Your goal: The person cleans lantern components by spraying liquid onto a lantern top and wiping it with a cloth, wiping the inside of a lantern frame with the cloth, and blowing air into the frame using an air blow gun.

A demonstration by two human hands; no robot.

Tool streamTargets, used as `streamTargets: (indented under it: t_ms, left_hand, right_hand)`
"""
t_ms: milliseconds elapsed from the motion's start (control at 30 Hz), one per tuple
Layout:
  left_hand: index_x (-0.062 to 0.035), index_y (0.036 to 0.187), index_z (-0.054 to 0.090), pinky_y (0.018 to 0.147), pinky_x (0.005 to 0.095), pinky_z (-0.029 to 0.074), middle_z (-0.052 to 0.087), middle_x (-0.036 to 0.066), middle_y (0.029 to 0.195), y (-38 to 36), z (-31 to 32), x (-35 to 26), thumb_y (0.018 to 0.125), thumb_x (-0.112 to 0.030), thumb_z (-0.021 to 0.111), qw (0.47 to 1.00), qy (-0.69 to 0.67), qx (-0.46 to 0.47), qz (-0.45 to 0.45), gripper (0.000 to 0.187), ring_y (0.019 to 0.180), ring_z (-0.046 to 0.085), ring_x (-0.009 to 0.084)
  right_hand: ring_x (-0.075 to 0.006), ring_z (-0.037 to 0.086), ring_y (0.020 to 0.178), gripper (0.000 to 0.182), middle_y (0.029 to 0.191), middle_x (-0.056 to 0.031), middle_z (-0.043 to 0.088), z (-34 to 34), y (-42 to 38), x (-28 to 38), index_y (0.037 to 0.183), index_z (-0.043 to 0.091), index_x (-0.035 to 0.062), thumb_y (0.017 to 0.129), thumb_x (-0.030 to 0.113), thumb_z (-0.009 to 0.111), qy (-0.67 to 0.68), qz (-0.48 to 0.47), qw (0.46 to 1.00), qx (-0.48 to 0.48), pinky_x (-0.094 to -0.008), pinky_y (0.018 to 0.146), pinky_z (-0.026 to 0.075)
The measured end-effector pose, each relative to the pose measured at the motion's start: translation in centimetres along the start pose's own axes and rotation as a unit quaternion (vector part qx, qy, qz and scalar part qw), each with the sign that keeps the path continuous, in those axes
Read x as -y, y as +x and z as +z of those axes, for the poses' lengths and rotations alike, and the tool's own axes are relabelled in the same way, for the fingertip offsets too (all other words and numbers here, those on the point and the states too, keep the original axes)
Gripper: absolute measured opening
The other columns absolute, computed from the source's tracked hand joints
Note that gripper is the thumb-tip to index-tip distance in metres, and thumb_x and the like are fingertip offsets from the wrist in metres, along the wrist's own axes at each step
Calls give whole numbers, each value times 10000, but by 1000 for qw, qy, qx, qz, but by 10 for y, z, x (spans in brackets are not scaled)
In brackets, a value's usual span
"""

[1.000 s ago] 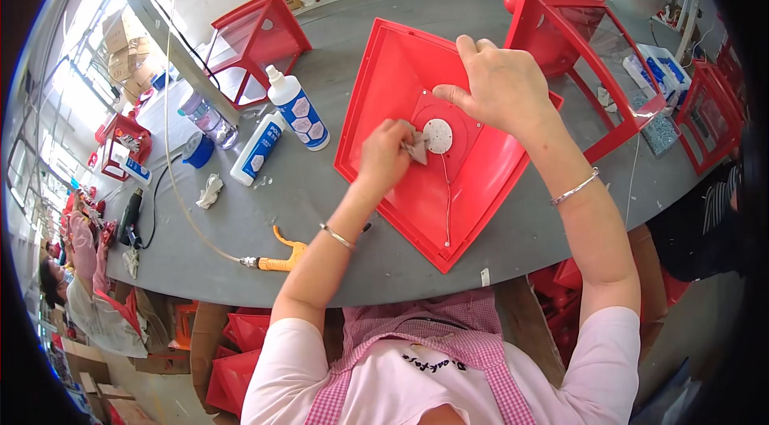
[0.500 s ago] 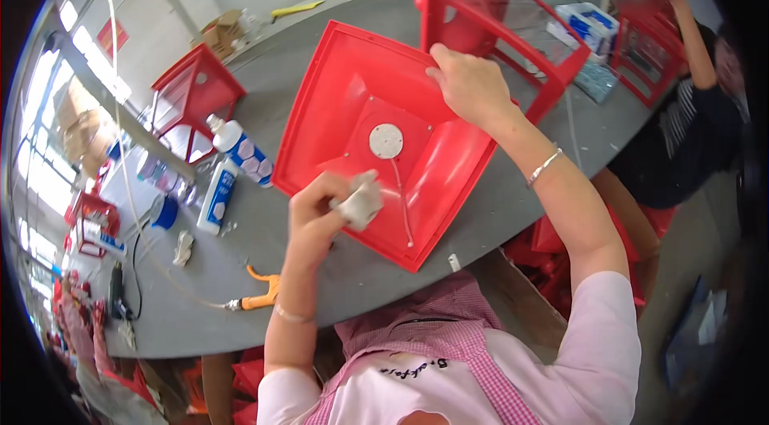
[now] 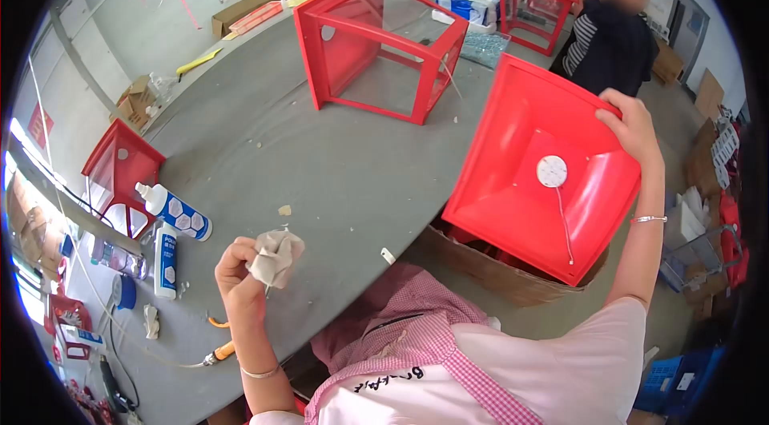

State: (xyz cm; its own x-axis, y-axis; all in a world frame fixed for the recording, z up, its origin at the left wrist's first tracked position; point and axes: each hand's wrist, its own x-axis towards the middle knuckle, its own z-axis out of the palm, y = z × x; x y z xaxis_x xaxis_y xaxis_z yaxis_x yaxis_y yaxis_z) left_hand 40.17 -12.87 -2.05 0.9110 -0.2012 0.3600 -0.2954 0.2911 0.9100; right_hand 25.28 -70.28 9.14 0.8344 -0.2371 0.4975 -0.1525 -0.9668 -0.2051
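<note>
Right hand (image 3: 633,124) clamped on the upper right corner of red square funnel-shaped cover (image 3: 545,173), fingers curled over the rim. Cover held up off the grey table (image 3: 336,161), out past its near edge, tilted with the open side toward the camera. White round disc (image 3: 552,171) seated in the cover's flat centre panel, thin wire (image 3: 562,221) trailing down from it. Cardboard box (image 3: 489,269) just below the cover, by the table edge.

Left hand (image 3: 236,269) closed in a fist around crumpled beige rag (image 3: 274,257), raised over the table's near edge, well apart from the cover.

Two white glue bottles (image 3: 170,221) to the left on the table, one tipped, one lying flat. Orange-handled tool (image 3: 220,353) with hose near the left wrist. Red cube frame (image 3: 376,44) standing at mid table, smaller red frame (image 3: 120,165) at far left. Another person (image 3: 609,32) in dark top beyond the cover.
</note>
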Motion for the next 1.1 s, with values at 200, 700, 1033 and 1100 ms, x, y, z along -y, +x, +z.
streamTargets:
  t_ms: [200, 700, 1033, 1100]
  left_hand:
    - [-29, 773, 605, 770, 253, 431, 598, 42, 877, -2, 11, 5, 665, 84, 642, 999, 31, 38, -18, 161, 790, 543, 126]
    - [-22, 793, 615, 725, 266, 467, 604, 33, 862, -28, 7, 5, 664, 94, 629, 997, 67, -25, -43, 173, 771, 565, 124]
    - [3, 834, 621, 741, 268, 485, 607, 50, 882, -66, -22, -8, 670, 91, 600, 989, 65, -126, -32, 187, 805, 589, 151]
    - [9, 853, 630, 737, 265, 497, 614, 50, 880, -68, -22, -8, 675, 97, 594, 990, 40, -119, -58, 202, 798, 603, 156]
  right_hand:
    - [-321, 673, 835, 196, 899, -130, 701, 66, -49, -94, 1000, 665, 42, 846, 163, 678, -70, 81, 994, 8, -380, 752, 504]
    - [-238, 637, 1048, 644, 1113, -169, 673, 205, 158, 62, 1257, 556, -5, 920, 537, 638, 618, 192, 761, 41, -354, 943, 489]
    - [-225, 672, 998, 317, 1153, -148, 679, 250, 201, 179, 1205, 614, -11, 937, 156, 644, 885, 138, 430, 112, -351, 864, 552]
    - [-220, 662, 1035, 357, 1180, -146, 674, 246, 189, 232, 1256, 594, -13, 930, 128, 632, 875, 86, 451, 151, -340, 890, 540]
